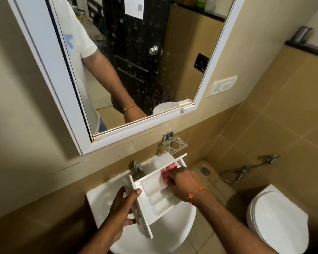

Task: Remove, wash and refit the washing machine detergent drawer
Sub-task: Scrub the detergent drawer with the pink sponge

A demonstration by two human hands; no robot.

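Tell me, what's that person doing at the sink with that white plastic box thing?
A person is washing a washing machine's detergent drawer over the white sink. The left hand grips the drawer's front end and holds it up. The right hand pinches a pink cloth and presses it inside the drawer's far end, near the tap. No running water shows.
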